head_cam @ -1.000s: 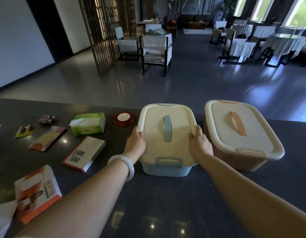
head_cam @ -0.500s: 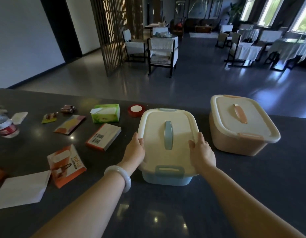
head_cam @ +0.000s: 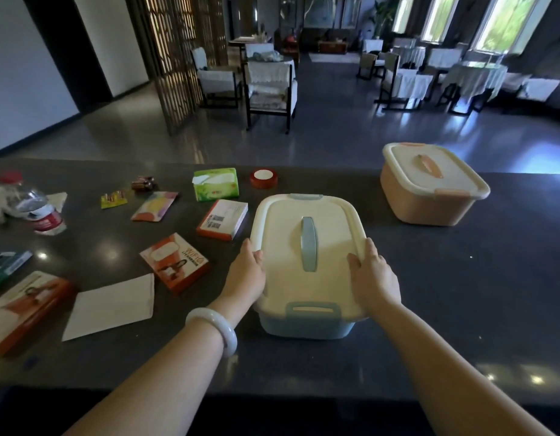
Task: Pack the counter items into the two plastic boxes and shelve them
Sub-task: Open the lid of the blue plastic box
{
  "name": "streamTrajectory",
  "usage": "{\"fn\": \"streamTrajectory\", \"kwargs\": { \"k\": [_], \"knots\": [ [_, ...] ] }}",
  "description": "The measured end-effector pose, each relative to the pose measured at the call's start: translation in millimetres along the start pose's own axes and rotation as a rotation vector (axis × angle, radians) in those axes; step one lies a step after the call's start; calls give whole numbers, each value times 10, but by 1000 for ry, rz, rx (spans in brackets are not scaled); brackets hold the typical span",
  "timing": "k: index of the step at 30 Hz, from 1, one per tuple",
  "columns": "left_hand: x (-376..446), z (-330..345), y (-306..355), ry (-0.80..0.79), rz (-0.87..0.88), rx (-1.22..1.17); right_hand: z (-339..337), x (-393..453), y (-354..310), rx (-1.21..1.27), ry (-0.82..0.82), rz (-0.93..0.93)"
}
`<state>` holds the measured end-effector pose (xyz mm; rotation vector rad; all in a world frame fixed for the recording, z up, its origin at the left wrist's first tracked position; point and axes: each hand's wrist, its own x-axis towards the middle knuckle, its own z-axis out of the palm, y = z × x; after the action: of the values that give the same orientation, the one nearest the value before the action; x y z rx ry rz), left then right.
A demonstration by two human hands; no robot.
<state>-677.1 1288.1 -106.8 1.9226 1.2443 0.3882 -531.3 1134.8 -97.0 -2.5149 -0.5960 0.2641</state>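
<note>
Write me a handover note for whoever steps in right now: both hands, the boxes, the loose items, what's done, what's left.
Left hand and right hand: each grips a side of the lid of the blue box, fingers over the rim.
Blue box: on the counter, lid on.
Orange box: far right, lid on, untouched.
Loose items left of the blue box: tissue pack, red tape roll, card boxes, packets, water bottle, paper sheet.
Done: nothing visibly packed.
Left: open both boxes, pack everything, close, shelve.
</note>
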Motion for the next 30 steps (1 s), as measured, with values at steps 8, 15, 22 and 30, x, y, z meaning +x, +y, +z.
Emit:
{"fn": "streamTrajectory", "kwargs": {
  "k": [8, 15, 22, 30],
  "knots": [
    [-411, -306, -315, -1, 7, -40, 106, -491, -91, 36, -36, -27],
    [-505, -380, -308, -15, -4, -40, 51, -551, -77, 155, -77, -74],
    [-568, -459, -412, -65, 419, 343, 16, -1070, 16, 160, -135, -654],
    [-549, -378, -454, -85, 402, 174, 149, -1267, 180, 140, -17, -773]
  ]
}}
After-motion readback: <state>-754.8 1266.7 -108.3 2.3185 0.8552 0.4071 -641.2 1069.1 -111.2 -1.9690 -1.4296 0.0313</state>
